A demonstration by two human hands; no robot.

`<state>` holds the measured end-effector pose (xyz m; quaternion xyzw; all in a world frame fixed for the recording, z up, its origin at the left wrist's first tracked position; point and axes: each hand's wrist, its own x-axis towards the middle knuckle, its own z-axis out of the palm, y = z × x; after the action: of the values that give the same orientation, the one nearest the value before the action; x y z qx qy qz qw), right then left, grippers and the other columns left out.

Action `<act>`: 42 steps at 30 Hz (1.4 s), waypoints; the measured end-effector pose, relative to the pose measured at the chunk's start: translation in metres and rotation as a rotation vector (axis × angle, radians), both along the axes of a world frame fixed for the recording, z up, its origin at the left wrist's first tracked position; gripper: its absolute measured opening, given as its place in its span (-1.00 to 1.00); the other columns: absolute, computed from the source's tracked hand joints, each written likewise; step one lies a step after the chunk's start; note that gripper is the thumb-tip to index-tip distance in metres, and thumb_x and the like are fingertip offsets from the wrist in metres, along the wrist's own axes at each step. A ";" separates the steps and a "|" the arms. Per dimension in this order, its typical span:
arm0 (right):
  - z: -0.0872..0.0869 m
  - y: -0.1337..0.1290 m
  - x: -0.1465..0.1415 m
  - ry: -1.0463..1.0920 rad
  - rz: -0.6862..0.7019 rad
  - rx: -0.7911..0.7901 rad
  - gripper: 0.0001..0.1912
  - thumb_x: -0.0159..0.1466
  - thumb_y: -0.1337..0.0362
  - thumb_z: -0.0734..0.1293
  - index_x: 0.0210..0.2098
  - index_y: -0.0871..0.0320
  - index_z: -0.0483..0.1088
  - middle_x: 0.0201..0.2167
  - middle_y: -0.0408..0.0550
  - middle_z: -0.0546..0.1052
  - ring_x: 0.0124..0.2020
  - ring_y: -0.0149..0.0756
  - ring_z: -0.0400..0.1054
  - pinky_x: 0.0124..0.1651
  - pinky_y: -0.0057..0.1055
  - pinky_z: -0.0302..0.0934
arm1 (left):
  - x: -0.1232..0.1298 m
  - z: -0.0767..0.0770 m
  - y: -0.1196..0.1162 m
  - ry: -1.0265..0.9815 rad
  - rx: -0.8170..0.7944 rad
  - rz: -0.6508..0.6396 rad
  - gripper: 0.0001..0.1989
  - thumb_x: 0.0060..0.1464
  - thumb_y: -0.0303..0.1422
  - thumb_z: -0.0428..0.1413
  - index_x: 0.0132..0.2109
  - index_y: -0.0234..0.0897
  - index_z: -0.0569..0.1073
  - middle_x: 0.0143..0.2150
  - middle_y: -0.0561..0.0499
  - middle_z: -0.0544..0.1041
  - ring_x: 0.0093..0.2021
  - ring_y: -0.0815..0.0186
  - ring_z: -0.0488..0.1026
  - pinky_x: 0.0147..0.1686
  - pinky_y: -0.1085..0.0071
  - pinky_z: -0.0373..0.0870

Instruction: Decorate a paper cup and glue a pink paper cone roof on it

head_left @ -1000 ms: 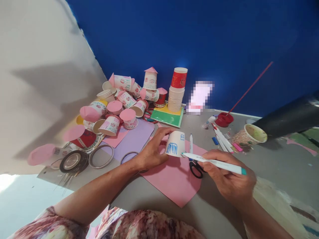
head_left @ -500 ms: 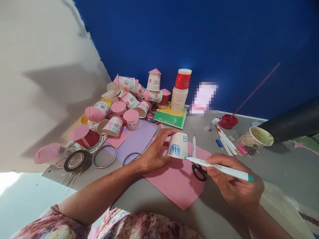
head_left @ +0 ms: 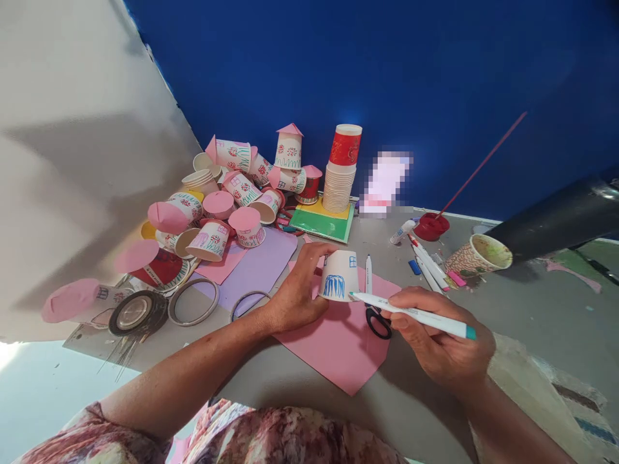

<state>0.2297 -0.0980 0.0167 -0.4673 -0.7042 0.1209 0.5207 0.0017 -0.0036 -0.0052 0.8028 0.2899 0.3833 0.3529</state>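
Observation:
A white paper cup (head_left: 341,276), bottom up and slightly tilted, is gripped around its left side by my left hand (head_left: 302,287). Blue marker lines form a window near its top and a door with strokes lower down. My right hand (head_left: 440,332) is closed around a white marker (head_left: 425,316) with a teal end. Its teal tip touches or nearly touches the cup's lower right edge. Below the cup lies a pink paper sheet (head_left: 338,361). Black-handled scissors (head_left: 378,323) and another white marker (head_left: 369,274) rest behind the right hand's marker.
Decorated paper cups with pink paper tops (head_left: 210,238) crowd the left. A stack of paper cups (head_left: 338,187) stands on a green and yellow packet (head_left: 322,225). Tape rolls (head_left: 193,303), a red pot (head_left: 432,227), loose markers (head_left: 429,267) and a patterned cup (head_left: 476,258) surround the work area.
The view has shifted slightly, so everything sits a bit further left and higher. Both hands keep their hold on the cup and the marker, the tip staying by the cup's lower right edge.

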 end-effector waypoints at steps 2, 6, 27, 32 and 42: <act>0.000 0.000 0.000 -0.008 -0.010 -0.010 -0.92 0.35 0.30 0.42 -0.17 0.05 0.56 -0.42 -0.12 0.64 -0.54 -0.33 0.49 -0.47 -0.43 0.37 | 0.000 0.000 0.000 -0.001 -0.009 -0.008 -0.19 -0.13 -0.66 0.10 0.29 -0.07 0.24 0.25 -0.11 0.36 0.26 0.04 0.34 0.15 0.07 0.51; 0.000 -0.001 0.000 -0.010 0.001 -0.025 -0.91 0.34 0.30 0.42 -0.16 0.06 0.57 -0.40 -0.10 0.66 -0.46 -0.29 0.55 -0.41 -0.41 0.41 | 0.000 -0.001 -0.001 0.010 -0.016 -0.013 -0.21 -0.09 -0.63 0.11 0.30 -0.07 0.24 0.26 -0.14 0.36 0.27 0.03 0.33 0.15 0.06 0.52; 0.003 0.001 0.002 -0.078 0.081 0.016 -0.88 0.33 0.39 0.41 -0.15 0.07 0.52 -0.36 -0.10 0.66 -0.37 -0.27 0.58 -0.28 -0.39 0.45 | 0.001 0.001 0.000 0.004 -0.023 -0.027 -0.24 -0.07 -0.63 0.13 0.29 -0.09 0.27 0.26 -0.13 0.36 0.27 0.03 0.33 0.16 0.10 0.50; 0.002 0.002 0.002 -0.059 0.060 0.062 -0.84 0.32 0.40 0.43 -0.13 0.07 0.52 -0.34 -0.12 0.65 -0.35 -0.29 0.56 -0.26 -0.41 0.42 | 0.000 -0.002 0.002 -0.031 -0.010 -0.070 -0.18 -0.13 -0.67 0.12 0.30 -0.08 0.25 0.27 -0.12 0.32 0.26 0.07 0.31 0.14 0.15 0.51; 0.002 0.000 0.006 -0.064 0.120 0.015 -0.85 0.33 0.39 0.40 -0.12 0.07 0.50 -0.36 -0.08 0.66 -0.37 -0.23 0.57 -0.31 -0.35 0.43 | 0.000 -0.001 0.000 -0.010 -0.035 -0.065 -0.21 -0.09 -0.65 0.15 0.29 -0.07 0.25 0.26 -0.12 0.32 0.26 0.07 0.32 0.13 0.14 0.50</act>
<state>0.2355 -0.0981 0.0189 -0.4241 -0.7480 0.1317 0.4933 0.0021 -0.0038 -0.0059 0.8036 0.2687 0.3706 0.3804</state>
